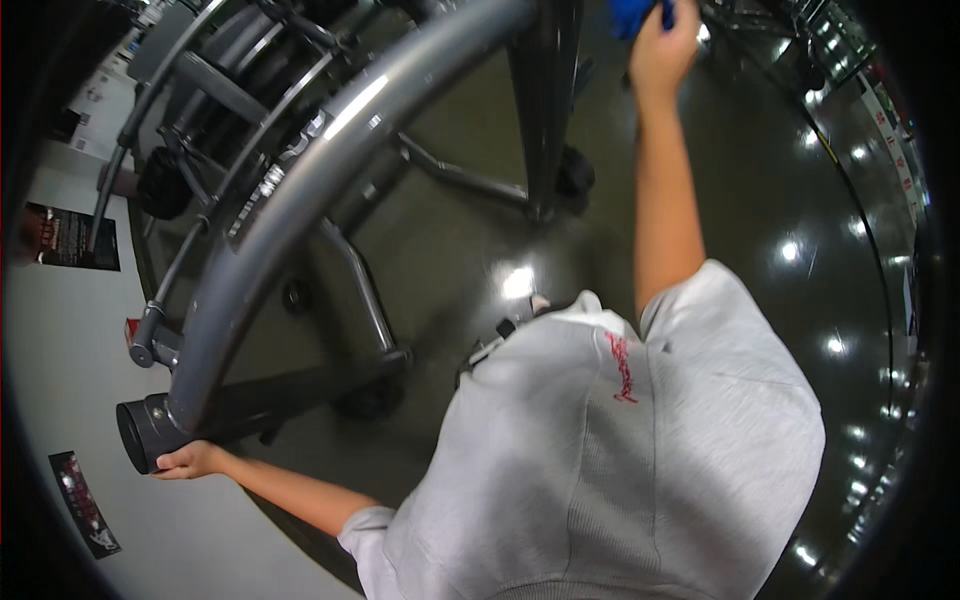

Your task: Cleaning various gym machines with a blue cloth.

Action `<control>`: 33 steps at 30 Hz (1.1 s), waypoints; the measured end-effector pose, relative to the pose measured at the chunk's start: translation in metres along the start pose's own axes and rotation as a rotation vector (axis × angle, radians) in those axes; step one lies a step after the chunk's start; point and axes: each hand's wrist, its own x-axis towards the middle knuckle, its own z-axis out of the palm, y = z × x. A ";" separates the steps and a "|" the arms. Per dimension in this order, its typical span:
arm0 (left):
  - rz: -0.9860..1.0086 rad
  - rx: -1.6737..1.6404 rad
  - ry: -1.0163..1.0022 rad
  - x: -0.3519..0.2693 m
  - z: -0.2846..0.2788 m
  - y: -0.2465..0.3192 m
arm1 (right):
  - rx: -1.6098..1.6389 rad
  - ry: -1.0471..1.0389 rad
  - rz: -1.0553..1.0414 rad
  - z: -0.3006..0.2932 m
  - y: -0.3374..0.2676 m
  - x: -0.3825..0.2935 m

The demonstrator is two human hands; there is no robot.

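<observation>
My left hand (191, 459) is at the lower left, its fingers and thumb against the underside of the round black end (142, 435) of a gym machine's frame. Above it rises a thick, curved grey steel tube (300, 202) of the same machine, running to the top of the view. At the upper right, my right hand (666, 45) holds a bright blue cloth (632, 16), partly cut off by the picture's top edge. That arm is stretched out beside a dark upright (546, 112) of the machine.
Thin metal bars (292, 86) and padded parts fill the upper left. Lower braces (367, 289) stand over the shiny dark floor (600, 225), which reflects lights. A white wall (67, 337) with dark posters is at the left. More equipment (810, 45) stands at the upper right.
</observation>
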 end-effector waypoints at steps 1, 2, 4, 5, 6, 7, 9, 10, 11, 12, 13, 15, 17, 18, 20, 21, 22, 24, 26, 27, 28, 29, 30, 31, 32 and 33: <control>-0.130 -0.030 -0.026 0.002 -0.001 0.007 | -0.128 -0.005 -0.021 -0.006 -0.025 0.029; -0.264 -0.055 -0.037 0.003 0.000 0.016 | -0.136 -0.025 -0.003 -0.005 -0.022 0.050; -0.340 -0.102 -0.055 0.010 -0.001 0.041 | 0.439 0.132 0.083 0.002 -0.003 0.083; -0.430 -0.154 -0.051 0.010 -0.001 0.049 | 0.464 0.267 0.118 0.005 0.005 0.092; -0.430 -0.163 -0.068 0.012 -0.002 0.046 | 0.471 0.327 0.173 0.010 0.008 0.101; -0.428 -0.162 -0.078 0.011 -0.003 0.045 | 0.479 0.387 0.226 0.014 0.009 0.104; -0.477 -0.206 -0.065 0.008 -0.002 0.048 | 0.679 0.095 0.453 0.020 0.007 0.072; -0.439 -0.259 -0.074 0.007 0.002 0.040 | 0.658 0.065 0.597 0.041 0.024 0.061; -0.436 -0.250 -0.078 0.006 0.003 0.030 | 0.655 -0.057 0.777 0.055 0.011 0.043; -0.406 -0.199 -0.057 0.004 0.006 0.022 | 0.527 -0.168 0.882 0.067 0.000 0.023; -0.376 -0.147 -0.039 0.003 0.005 0.014 | 0.520 -0.176 0.888 0.068 0.006 0.011; -0.440 -0.129 -0.054 0.000 0.008 0.002 | 0.522 -0.249 0.663 0.068 0.019 -0.007; -0.507 -0.119 -0.067 -0.002 0.014 -0.012 | 0.520 -0.313 0.432 0.066 0.033 -0.025; -0.485 -0.129 -0.056 -0.001 0.011 -0.022 | 0.531 -0.344 0.315 0.069 0.041 -0.039; -0.463 -0.133 -0.059 0.000 0.006 -0.035 | 0.424 -0.272 0.188 0.066 0.052 -0.081; -0.486 -0.141 -0.034 -0.002 0.006 -0.044 | 0.377 -0.218 0.116 0.065 0.062 -0.103; -0.390 -0.096 -0.008 -0.003 0.008 -0.054 | 0.365 -0.262 0.209 0.060 0.075 -0.126; -0.329 -0.023 -0.002 -0.010 0.013 -0.038 | 0.437 -0.266 0.392 0.051 0.070 -0.141; -0.431 -0.079 -0.040 -0.010 0.008 -0.029 | 0.548 -0.296 0.443 0.066 0.059 -0.109; -0.496 -0.133 -0.123 -0.008 0.001 -0.025 | 0.574 -0.316 0.364 0.069 0.047 -0.085; -0.558 -0.138 -0.091 -0.006 0.000 -0.019 | 0.592 -0.335 0.288 0.071 0.040 -0.057; -0.574 -0.138 -0.068 0.002 -0.002 -0.010 | 0.601 -0.350 0.218 0.075 0.040 -0.026; -0.251 0.015 -0.047 0.012 -0.006 -0.002 | 0.607 -0.362 0.150 0.073 0.034 -0.001; 0.074 0.174 -0.031 0.016 -0.009 0.002 | 0.613 -0.375 0.087 0.080 0.026 0.021; 0.081 0.179 -0.034 0.013 -0.010 -0.008 | 0.616 -0.389 0.028 0.078 0.011 0.035; 0.073 0.186 -0.021 0.012 -0.010 -0.015 | 0.620 -0.400 -0.030 0.081 -0.005 0.046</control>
